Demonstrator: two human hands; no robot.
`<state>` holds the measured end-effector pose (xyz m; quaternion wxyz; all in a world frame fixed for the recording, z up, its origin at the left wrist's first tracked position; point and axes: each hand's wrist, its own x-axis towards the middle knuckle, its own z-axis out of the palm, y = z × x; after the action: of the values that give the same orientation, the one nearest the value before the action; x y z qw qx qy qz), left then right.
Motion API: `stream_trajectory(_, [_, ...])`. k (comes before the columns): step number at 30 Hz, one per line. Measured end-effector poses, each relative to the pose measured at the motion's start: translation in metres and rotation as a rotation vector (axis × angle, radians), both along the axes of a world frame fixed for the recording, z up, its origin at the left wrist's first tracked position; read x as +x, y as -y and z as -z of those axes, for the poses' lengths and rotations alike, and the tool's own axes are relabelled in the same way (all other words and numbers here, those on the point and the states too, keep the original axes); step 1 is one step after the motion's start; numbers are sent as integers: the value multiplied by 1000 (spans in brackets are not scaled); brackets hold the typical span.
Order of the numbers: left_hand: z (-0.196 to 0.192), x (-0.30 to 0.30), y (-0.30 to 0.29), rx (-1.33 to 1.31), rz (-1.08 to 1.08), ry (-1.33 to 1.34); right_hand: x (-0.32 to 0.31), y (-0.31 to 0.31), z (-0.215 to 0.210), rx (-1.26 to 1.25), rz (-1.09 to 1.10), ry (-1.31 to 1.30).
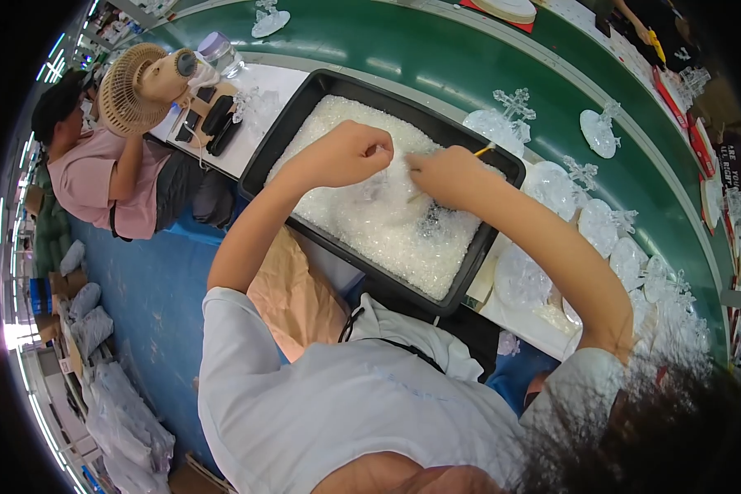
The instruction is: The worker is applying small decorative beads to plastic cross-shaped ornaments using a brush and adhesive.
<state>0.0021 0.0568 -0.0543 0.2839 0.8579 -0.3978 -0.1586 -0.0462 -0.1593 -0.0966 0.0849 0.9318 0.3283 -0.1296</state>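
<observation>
White shirt (pixel 346 412) sits closest; left hand (pixel 350 154) curls shut at eleven o'clock, right hand (pixel 445 177) pinches a yellow stick (pixel 483 150) over the black tray (pixel 292 119).

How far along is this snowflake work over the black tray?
Done, it seems: clear snowflake ornaments on round bases lie on the green belt. In hand: the left hand pinches something small and clear, and the right hand holds a thin yellow tool above the black tray. Left: the tray is full of white granules.

We see clear plastic bags (pixel 128 420) heaped at the lower left of the frame and red flat packages (pixel 700 144) along the upper right edge.
</observation>
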Motion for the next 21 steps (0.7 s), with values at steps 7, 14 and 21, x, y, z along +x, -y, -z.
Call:
stream_trajectory(7, [-21, -6, -60, -290, -291, -208, 1, 12, -50, 196, 18, 54])
stream_trajectory(14, [20, -1, -72, -288, -488, -141, 9, -54, -38, 562, 504, -356])
stream_trajectory(21, [26, 7, -70, -239, -467, -49, 2, -74, -47, 605, 655, -150])
